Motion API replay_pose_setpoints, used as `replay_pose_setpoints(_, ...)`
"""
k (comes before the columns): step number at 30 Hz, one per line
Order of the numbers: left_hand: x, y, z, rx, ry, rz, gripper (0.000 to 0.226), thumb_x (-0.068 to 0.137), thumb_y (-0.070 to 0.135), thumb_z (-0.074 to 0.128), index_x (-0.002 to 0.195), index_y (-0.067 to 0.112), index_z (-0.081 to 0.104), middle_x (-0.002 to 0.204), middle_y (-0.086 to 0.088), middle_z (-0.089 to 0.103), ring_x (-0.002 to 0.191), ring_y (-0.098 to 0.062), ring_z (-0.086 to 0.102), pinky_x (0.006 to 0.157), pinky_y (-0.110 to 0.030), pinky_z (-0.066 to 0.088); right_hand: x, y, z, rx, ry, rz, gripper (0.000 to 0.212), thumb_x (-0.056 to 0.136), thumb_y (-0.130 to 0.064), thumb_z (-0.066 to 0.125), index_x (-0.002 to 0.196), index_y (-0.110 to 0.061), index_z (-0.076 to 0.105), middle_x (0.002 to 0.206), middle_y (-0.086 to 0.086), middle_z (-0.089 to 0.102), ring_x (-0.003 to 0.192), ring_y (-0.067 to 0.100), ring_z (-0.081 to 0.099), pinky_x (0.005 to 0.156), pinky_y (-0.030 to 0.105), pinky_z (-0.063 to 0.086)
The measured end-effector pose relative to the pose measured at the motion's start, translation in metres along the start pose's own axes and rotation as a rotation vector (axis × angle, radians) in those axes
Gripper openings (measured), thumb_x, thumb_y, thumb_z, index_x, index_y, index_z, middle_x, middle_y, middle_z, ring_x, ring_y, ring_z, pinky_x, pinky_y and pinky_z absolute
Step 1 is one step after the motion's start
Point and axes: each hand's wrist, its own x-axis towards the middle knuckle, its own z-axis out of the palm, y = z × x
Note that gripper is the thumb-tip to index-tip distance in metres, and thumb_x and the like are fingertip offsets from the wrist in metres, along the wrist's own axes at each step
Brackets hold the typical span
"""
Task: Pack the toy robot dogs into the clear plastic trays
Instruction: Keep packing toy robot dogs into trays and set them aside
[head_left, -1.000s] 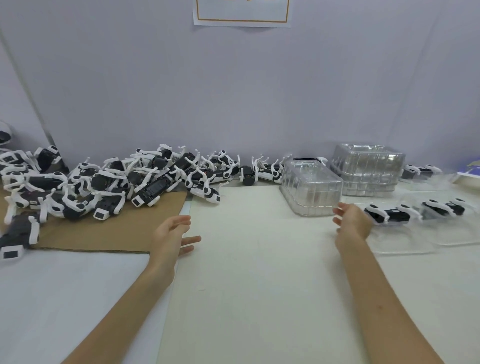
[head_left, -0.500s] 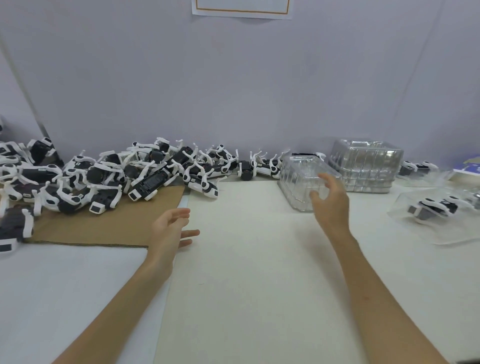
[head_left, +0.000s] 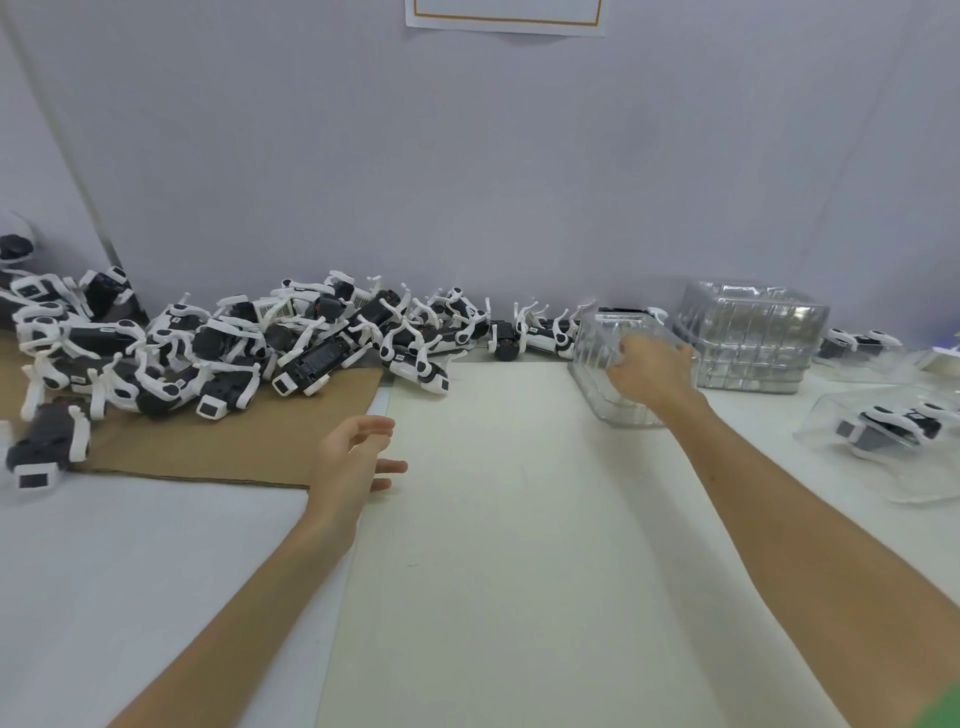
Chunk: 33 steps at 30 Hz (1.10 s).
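The right hand curls its fingers over the top of the nearer stack of clear trays and appears to grip it. The left hand hovers with fingers loosely spread above the counter, holding nothing. The toy robot dogs lie heaped at the left, well apart from the trays. The nested trays look thin and slick, so several could lift together. The stack could also tip against the second tray stack just beside it.

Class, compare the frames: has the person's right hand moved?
Yes. The right hand moved forward and left, away from the packed tray, and now grips the nearer tray stack.
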Motion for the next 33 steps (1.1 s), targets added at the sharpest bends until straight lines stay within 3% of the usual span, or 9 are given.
replay_pose_setpoints(5,0.000,-0.002,0.000,0.020,-0.009,-0.005,0.019,0.097,0.008,0.053,0.099,0.018,0.068,0.110,0.002,0.065,0.070,-0.016,0.074,0.066,-0.030,0.052,0.004,-0.002,-0.014,0.078,0.198,0.003,0.020,0.092,-0.020,0.053,0.106,-0.011,0.064,0.087,0.005,0.062,0.108,0.029,0.059,0.108,0.043,0.026)
replay_pose_setpoints(9,-0.002,0.001,0.001,0.025,-0.033,-0.004,0.019,0.097,0.008,0.053,0.098,0.018,0.069,0.106,-0.001,0.067,0.069,-0.016,0.073,0.066,-0.030,0.051,-0.007,-0.010,-0.028,0.200,0.367,-0.023,0.017,0.095,-0.023,0.052,0.095,-0.009,0.062,0.091,0.009,0.067,0.104,0.031,0.058,0.104,0.042,0.025)
replay_pose_setpoints(13,-0.005,0.003,0.001,-0.028,-0.195,-0.070,0.016,0.098,0.017,0.056,0.104,0.017,0.071,0.101,-0.001,0.076,0.075,-0.017,0.073,0.068,-0.030,0.053,-0.035,-0.035,-0.037,0.490,0.471,-0.156,0.021,0.094,-0.024,0.062,0.109,-0.010,0.065,0.096,0.003,0.066,0.099,0.026,0.059,0.103,0.041,0.035)
replay_pose_setpoints(16,-0.008,0.004,0.002,-0.073,-0.358,-0.078,0.022,0.100,0.029,0.055,0.111,0.018,0.070,0.106,-0.002,0.076,0.084,-0.020,0.073,0.070,-0.029,0.053,-0.071,-0.060,-0.032,0.834,0.383,-0.256,0.041,0.093,-0.022,0.067,0.131,-0.006,0.061,0.109,-0.003,0.065,0.101,0.011,0.057,0.094,0.023,0.040)
replay_pose_setpoints(19,-0.009,0.005,0.006,-0.085,-0.374,-0.010,0.026,0.103,0.034,0.050,0.114,0.020,0.068,0.105,-0.002,0.076,0.086,-0.020,0.073,0.070,-0.028,0.054,-0.108,-0.083,-0.006,0.970,0.325,-0.329,0.036,0.094,-0.018,0.066,0.129,-0.009,0.061,0.106,-0.006,0.066,0.094,0.005,0.058,0.086,0.016,0.044)
replay_pose_setpoints(22,-0.007,0.005,0.008,-0.118,-0.327,0.066,0.027,0.103,0.037,0.049,0.118,0.022,0.066,0.106,-0.003,0.076,0.089,-0.021,0.074,0.070,-0.026,0.055,-0.133,-0.101,0.017,1.180,0.159,-0.314,0.025,0.095,-0.011,0.064,0.119,-0.011,0.057,0.103,-0.005,0.067,0.095,0.004,0.062,0.086,0.021,0.048)
replay_pose_setpoints(26,-0.008,0.006,0.007,-0.172,-0.370,0.110,0.027,0.095,0.038,0.057,0.110,0.021,0.072,0.099,-0.003,0.076,0.085,-0.017,0.072,0.072,-0.024,0.054,-0.146,-0.107,0.035,1.292,-0.073,-0.307,0.032,0.094,-0.011,0.065,0.121,-0.010,0.048,0.113,0.008,0.066,0.107,0.025,0.063,0.096,0.043,0.049)
replay_pose_setpoints(29,-0.010,0.004,0.009,-0.181,-0.417,0.137,0.020,0.099,0.021,0.055,0.105,0.016,0.073,0.098,-0.005,0.076,0.088,-0.017,0.072,0.079,-0.025,0.055,-0.150,-0.106,0.042,1.254,-0.182,-0.315,0.036,0.085,-0.021,0.067,0.113,-0.024,0.045,0.111,0.002,0.069,0.106,0.016,0.065,0.093,0.038,0.052)
replay_pose_setpoints(33,-0.011,0.003,0.009,-0.199,-0.458,0.161,0.019,0.101,0.005,0.051,0.109,0.006,0.069,0.103,-0.011,0.076,0.095,-0.027,0.074,0.079,-0.023,0.056,-0.143,-0.102,0.041,1.256,-0.198,-0.311,0.028,0.090,-0.017,0.070,0.110,-0.024,0.050,0.105,-0.002,0.073,0.101,0.011,0.067,0.091,0.035,0.052)
